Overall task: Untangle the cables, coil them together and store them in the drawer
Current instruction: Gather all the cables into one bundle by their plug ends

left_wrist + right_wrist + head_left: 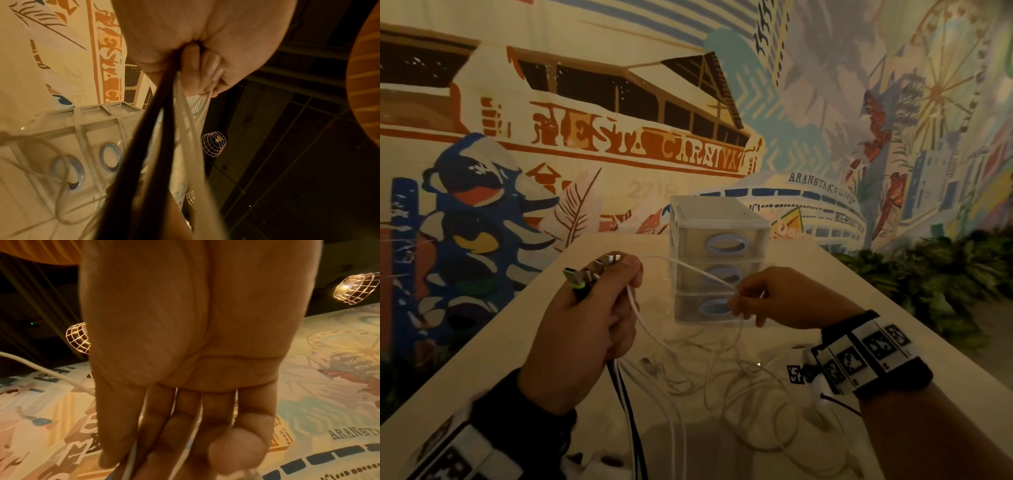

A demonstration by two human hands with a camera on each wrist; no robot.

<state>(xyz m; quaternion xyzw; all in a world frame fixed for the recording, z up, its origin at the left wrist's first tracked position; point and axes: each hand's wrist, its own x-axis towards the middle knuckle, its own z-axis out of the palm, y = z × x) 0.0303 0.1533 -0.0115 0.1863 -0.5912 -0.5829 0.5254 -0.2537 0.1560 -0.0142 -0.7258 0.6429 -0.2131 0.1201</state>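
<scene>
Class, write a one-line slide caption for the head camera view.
Left hand grips bundled cable plugs while right hand pinches a white cable before the closed drawer unit.

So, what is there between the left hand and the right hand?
In the head view a white cable spans the gap from the left hand to the right hand, crossing in front of the drawer unit.

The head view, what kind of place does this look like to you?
Probably a cafe or lounge-style indoor venue, not a workshop: a big painted mural covers the wall, wire-cage lamps hang from a dark ceiling, and foliage lines the wall beside the white table.
</scene>
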